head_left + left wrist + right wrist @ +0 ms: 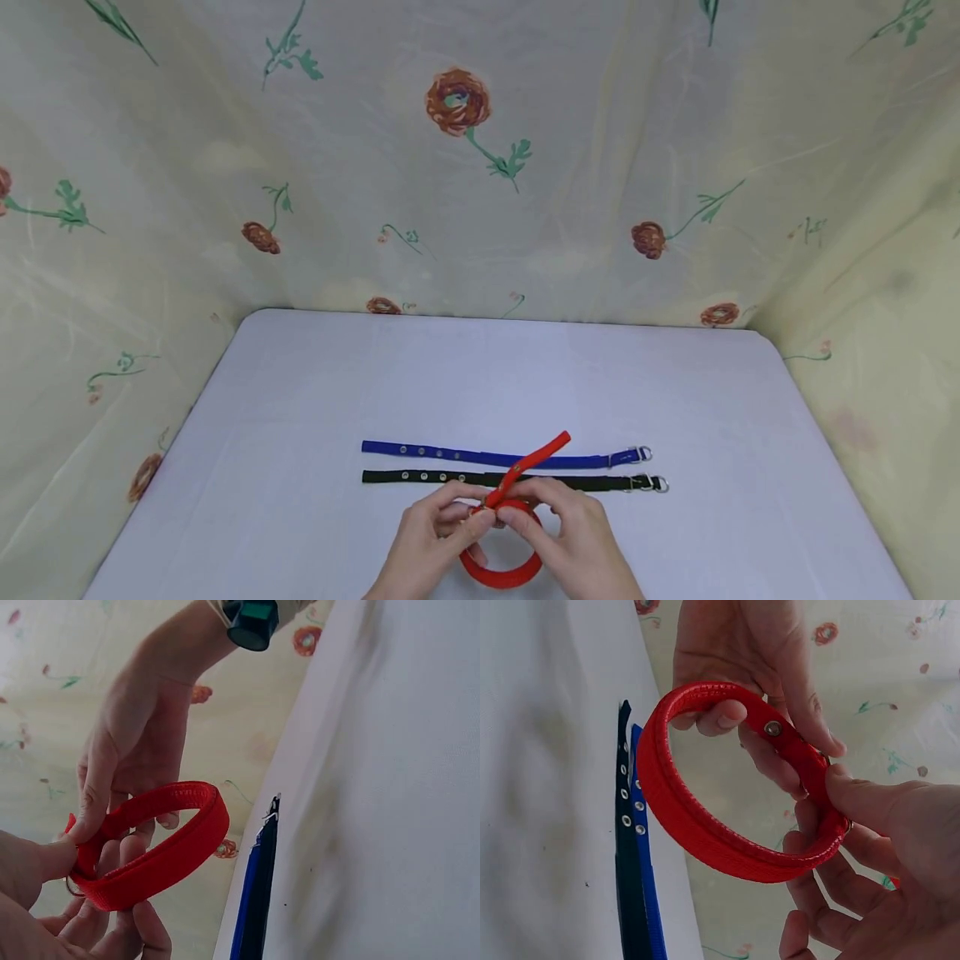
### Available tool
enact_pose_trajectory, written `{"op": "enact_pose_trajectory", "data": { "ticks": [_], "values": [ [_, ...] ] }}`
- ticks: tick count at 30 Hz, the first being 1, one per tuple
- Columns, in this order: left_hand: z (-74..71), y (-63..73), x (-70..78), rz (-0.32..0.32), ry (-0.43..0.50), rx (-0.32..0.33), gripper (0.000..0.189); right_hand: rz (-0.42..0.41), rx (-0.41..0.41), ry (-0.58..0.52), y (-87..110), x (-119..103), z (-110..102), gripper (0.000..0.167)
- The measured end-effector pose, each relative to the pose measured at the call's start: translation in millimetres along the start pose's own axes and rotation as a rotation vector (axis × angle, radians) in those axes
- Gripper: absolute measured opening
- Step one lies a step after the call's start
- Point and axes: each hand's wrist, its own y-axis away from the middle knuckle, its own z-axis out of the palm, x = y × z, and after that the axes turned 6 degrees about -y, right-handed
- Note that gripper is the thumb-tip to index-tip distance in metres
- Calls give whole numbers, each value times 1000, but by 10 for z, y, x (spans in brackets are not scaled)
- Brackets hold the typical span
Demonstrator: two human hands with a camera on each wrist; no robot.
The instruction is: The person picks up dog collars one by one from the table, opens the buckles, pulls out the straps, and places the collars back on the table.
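Observation:
A red pet collar is bent into a loop, its free end slanting up and away with metal eyelets along it. My left hand pinches the collar at the buckle side between thumb and fingers. From the other side, my right hand pinches the band close by, both thumb tips nearly meeting. In the right wrist view an eyelet shows on the inner face of the red loop. Fingers largely cover the buckle; the left wrist view shows a bit of metal ring beside the left thumb.
Beyond the hands, a blue collar and a black collar lie straight and side by side on the white table, eyelets at the left, metal rings at the right. Flower-patterned cloth hangs around the table's back and sides.

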Motion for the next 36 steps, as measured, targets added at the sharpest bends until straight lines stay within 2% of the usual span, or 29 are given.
{"op": "enact_pose_trajectory", "data": {
  "ticks": [4, 8, 15, 19, 25, 27, 30, 33, 36],
  "values": [
    [-20, 6, -26, 42, -15, -33, 46, -6, 69, 6, 10, 1, -8, 14],
    [-26, 13, -30, 58, -31, -27, 44, 9, 91, 8, 15, -8, -18, 14],
    [12, 27, -22, 1, -1, 0, 46, 48, 96, -38, 32, -21, 0, 15],
    [21, 39, -24, -27, 52, -20, 45, 79, 62, -123, 21, -17, 0, 9],
    [21, 61, -24, -59, 80, -53, 51, 134, -40, -228, 6, 13, -24, 18],
    [12, 62, -24, -43, 47, -62, 50, 144, -35, -223, 4, 16, -30, 19],
    [-13, 54, -20, 21, -28, -64, 44, 143, -12, -185, 3, 7, -38, 17],
    [-37, 44, -6, 96, -105, -42, 37, 136, 11, -139, 3, -12, -46, 16],
    [-50, 46, 24, 123, -146, -19, 33, 117, 23, -117, 6, -29, -47, 18]
  ]
}}
